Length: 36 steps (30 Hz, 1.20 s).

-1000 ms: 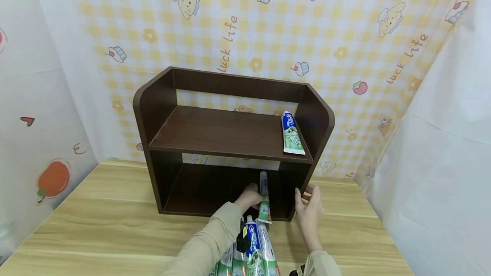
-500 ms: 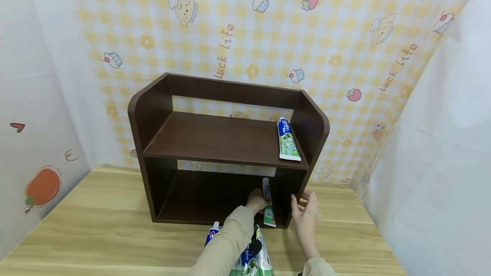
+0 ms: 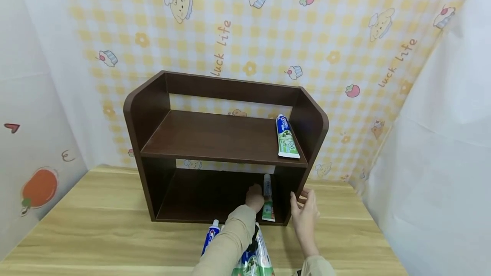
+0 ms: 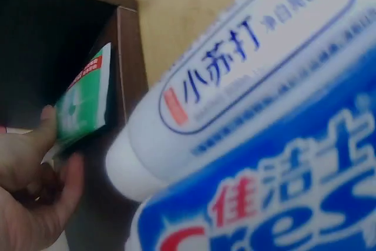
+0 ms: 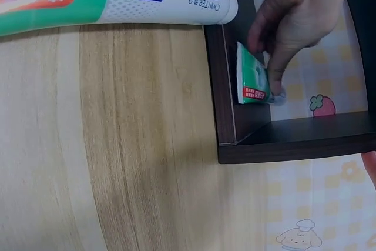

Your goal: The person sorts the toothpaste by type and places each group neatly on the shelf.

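My left hand (image 3: 255,198) reaches into the lower compartment of a dark brown two-tier shelf (image 3: 226,159). Between its thumb and fingers it pinches a green-and-white toothpaste tube (image 3: 268,208), also plain in the left wrist view as a green tube end (image 4: 82,107). That tube lies cap inward, close to the right side panel; in the right wrist view its crimped end (image 5: 252,77) is near the shelf's front edge. My right hand (image 3: 305,218) holds the right side panel at its front edge, thumb in front and fingers bent on the outer side.
One blue-and-green toothpaste tube (image 3: 287,137) lies on the upper tier beside the right panel. Several more tubes, including a Crest tube (image 3: 211,236) and a white-and-green tube (image 3: 264,252), lie in front on the wooden table (image 3: 96,220), partly under my left forearm.
My left hand has carried the toothpaste tube deeper into the lower compartment and slightly right, toward the side panel. The right hand stays at the panel. The head view has shifted a little.
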Available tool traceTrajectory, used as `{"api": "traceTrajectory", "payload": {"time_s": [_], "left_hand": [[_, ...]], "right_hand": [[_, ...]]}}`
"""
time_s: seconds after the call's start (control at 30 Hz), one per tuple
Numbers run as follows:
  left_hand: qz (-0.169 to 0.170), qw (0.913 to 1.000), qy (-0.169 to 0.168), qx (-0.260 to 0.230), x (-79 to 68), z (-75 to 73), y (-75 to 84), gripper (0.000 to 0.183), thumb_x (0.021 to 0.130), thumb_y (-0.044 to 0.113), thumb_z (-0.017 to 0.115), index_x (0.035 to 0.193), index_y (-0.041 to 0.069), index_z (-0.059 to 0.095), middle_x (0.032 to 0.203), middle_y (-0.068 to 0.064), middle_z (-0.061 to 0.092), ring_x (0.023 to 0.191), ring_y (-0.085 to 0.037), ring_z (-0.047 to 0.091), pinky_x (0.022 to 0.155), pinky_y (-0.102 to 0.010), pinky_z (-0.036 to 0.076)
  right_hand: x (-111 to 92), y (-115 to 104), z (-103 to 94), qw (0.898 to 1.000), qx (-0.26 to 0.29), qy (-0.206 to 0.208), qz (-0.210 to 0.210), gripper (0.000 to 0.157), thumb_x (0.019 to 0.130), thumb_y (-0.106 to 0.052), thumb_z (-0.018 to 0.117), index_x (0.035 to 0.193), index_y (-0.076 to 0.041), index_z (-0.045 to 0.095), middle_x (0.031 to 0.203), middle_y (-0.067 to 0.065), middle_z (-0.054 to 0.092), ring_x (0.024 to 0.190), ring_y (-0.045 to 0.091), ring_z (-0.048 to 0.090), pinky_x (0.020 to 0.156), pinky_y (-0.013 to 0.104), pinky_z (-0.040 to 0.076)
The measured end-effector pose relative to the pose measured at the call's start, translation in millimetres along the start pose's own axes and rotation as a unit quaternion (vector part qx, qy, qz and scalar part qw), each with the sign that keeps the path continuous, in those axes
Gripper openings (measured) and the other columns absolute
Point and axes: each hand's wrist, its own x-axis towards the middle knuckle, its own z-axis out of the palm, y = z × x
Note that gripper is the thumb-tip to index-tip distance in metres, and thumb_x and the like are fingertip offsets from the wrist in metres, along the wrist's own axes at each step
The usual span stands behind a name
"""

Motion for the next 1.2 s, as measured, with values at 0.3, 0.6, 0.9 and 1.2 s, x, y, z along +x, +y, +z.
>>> {"api": "traceTrajectory", "payload": {"time_s": [0.3,0.6,0.9,1.2], "left_hand": [[0.078,0.9862,0.114,0.091,-13.1,-0.8,-9.6,0.075,0.071,0.046,0.073,0.117,-0.009,0.047,0.105,-0.026,0.049,0.093,-0.036,0.049,0.069,-0.044,0.050],[0.103,0.9929,0.012,-0.058,-27.6,-30.2,-22.3,0.059,0.077,0.036,0.071,0.112,-0.005,0.048,0.111,-0.028,0.044,0.103,-0.041,0.042,0.080,-0.052,0.045],[0.124,0.9794,-0.123,-0.101,-39.6,-55.0,-45.0,0.066,0.080,0.045,0.066,0.127,0.008,0.040,0.143,-0.024,0.026,0.135,-0.046,0.017,0.103,-0.057,0.031],[0.155,0.9699,-0.153,-0.109,-55.9,-82.5,-60.4,0.070,0.080,0.048,0.064,0.134,0.012,0.038,0.138,-0.017,0.037,0.127,-0.034,0.037,0.099,-0.049,0.039]], "right_hand": [[0,-2,-1.0,1.000,-0.014,-0.002,0.003,0.024,0.079,-0.005,0.068,0.096,0.001,0.052,0.087,0.017,0.061,0.066,0.030,0.066,0.051,0.027,0.053],[2,-4,-2.0,1.000,-0.004,-0.007,0.016,0.024,0.080,-0.005,0.066,0.097,0.003,0.051,0.090,0.018,0.060,0.069,0.032,0.066,0.056,0.029,0.054],[4,-5,-2.9,1.000,0.002,-0.016,0.026,0.025,0.080,-0.005,0.066,0.098,0.003,0.052,0.091,0.018,0.060,0.070,0.032,0.066,0.053,0.002,0.042],[4,-2,-3.6,0.999,0.004,-0.024,0.035,0.024,0.081,-0.005,0.065,0.099,0.003,0.051,0.091,0.018,0.059,0.072,0.032,0.064,0.055,0.011,0.050]]}}
